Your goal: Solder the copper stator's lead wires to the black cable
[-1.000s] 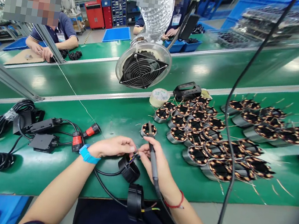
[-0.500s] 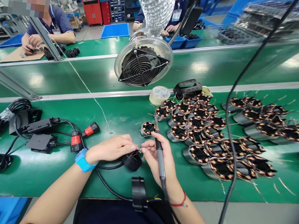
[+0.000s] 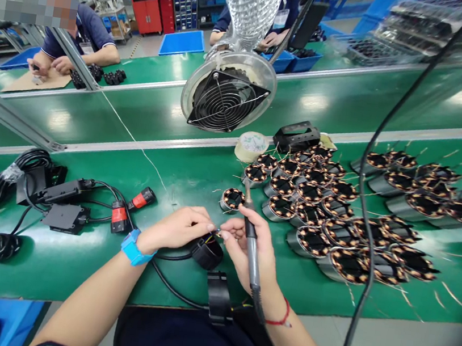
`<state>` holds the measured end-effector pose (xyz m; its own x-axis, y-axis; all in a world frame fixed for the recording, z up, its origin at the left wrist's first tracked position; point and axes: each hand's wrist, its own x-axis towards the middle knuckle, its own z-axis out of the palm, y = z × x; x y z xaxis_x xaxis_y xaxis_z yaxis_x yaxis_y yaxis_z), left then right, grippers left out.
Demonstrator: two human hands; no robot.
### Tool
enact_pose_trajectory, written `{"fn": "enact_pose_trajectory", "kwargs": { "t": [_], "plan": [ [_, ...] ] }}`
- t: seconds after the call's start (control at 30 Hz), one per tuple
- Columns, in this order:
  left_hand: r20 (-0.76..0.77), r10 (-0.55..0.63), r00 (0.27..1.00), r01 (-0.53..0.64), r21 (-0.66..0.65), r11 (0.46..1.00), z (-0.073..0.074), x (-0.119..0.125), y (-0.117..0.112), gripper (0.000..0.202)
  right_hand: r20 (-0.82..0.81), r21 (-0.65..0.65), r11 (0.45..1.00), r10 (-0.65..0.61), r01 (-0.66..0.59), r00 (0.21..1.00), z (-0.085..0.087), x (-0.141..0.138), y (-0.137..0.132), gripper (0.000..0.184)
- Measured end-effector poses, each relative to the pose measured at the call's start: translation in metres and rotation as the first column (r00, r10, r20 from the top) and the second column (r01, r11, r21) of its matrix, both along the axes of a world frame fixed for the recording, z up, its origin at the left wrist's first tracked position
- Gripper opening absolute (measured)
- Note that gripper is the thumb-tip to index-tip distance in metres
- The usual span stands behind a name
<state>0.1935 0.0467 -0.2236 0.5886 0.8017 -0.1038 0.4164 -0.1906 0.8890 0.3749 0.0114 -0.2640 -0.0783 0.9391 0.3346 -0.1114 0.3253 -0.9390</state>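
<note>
My left hand, with a blue watch on the wrist, pinches thin wires that rise from a black ring-shaped housing. My right hand grips a soldering iron, its tip pointing up and away from the wires. The thumb and fingertips of that hand also meet at the wire ends; what exactly they pinch is too small to tell. A second black housing on a cable lies at the table edge by my body. Just beyond my hands stands a single copper-wound stator.
Many stators fill the right side of the green table. Black cables with red-banded connectors lie left. A fume extractor hood hangs ahead. The iron's cord loops down at right. Two people sit across the partition.
The whole view has shifted slightly. My hands stay together at the wires, and yellow wire now shows above the ring-shaped housing. Across the partition, the left person's hands have moved apart.
</note>
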Motion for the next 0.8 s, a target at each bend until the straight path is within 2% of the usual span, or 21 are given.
{"fn": "enact_pose_trajectory", "kwargs": {
  "t": [0.1,0.17,0.2,0.27,0.37,0.43,0.53,0.67,0.8],
  "plan": [
    [0.056,0.004,0.998,-0.004,-0.006,1.000,0.000,0.004,-0.001,0.031,0.013,0.018,1.000,0.008,-0.008,1.000,0.003,-0.001,-0.001,0.043],
    [0.160,0.058,0.985,-0.039,-0.124,0.992,-0.002,0.007,-0.001,0.029,0.025,0.033,0.999,0.015,-0.016,1.000,0.007,0.000,-0.002,0.039],
    [0.222,0.099,0.970,-0.049,-0.223,0.974,-0.002,0.008,-0.002,0.031,0.031,0.044,0.999,0.022,-0.023,0.999,0.009,0.000,-0.002,0.038],
    [0.334,0.191,0.923,-0.032,-0.428,0.903,-0.004,0.011,-0.004,0.039,0.042,0.069,0.996,0.049,-0.052,0.998,0.013,0.001,-0.003,0.036],
    [0.409,0.257,0.876,0.027,-0.572,0.820,-0.002,0.011,-0.007,0.043,0.068,0.129,0.989,0.057,-0.066,0.996,0.018,0.001,-0.004,0.037],
    [0.415,0.253,0.874,0.048,-0.592,0.805,0.001,0.010,-0.009,0.043,0.090,0.177,0.984,-0.003,-0.013,0.996,0.019,0.000,-0.004,0.038],
    [0.406,0.234,0.883,0.049,-0.577,0.815,0.006,0.009,-0.011,0.040,0.087,0.208,0.976,-0.089,0.069,0.992,0.016,-0.004,-0.004,0.037],
    [0.328,0.331,0.885,-0.134,-0.500,0.855,0.008,0.014,-0.009,0.032,0.073,0.165,0.975,-0.163,0.149,0.984,0.008,-0.012,-0.002,0.036],
    [0.207,0.423,0.882,-0.324,-0.385,0.864,0.003,0.020,0.009,0.019,0.128,0.106,0.981,-0.178,0.165,0.976,0.007,-0.006,0.014,0.030]
  ]
}}
